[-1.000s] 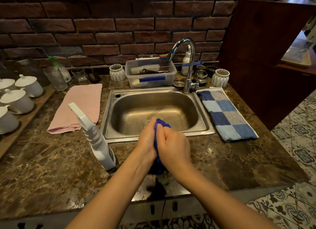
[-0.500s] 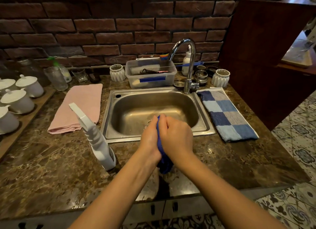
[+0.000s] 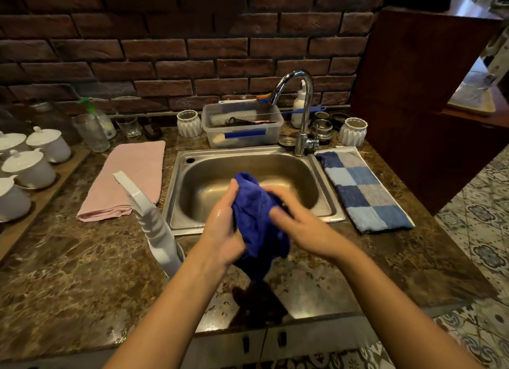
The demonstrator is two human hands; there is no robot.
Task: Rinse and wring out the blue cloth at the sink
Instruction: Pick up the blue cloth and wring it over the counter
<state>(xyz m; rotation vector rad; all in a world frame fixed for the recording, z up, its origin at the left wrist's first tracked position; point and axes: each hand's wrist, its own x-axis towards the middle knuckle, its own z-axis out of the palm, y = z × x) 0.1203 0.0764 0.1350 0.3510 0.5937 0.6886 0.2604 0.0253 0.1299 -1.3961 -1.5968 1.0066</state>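
The cloth [image 3: 257, 220] hangs bunched above the sink [image 3: 187, 226] front rim. It looks soft, limp and likely water-heavy. The left hand [image 3: 223, 231] grips its side, and the blurred right hand [image 3: 300, 225] curls fingers over its top. I'd grasp opposite ends to twist.

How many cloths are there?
3. The blue cloth is between the left hand and right hand; a pink towel lies left of the sink; a blue checked towel lies right of it.

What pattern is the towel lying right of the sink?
The towel is checked in dark blue, light blue and grey; clearest in the head view.
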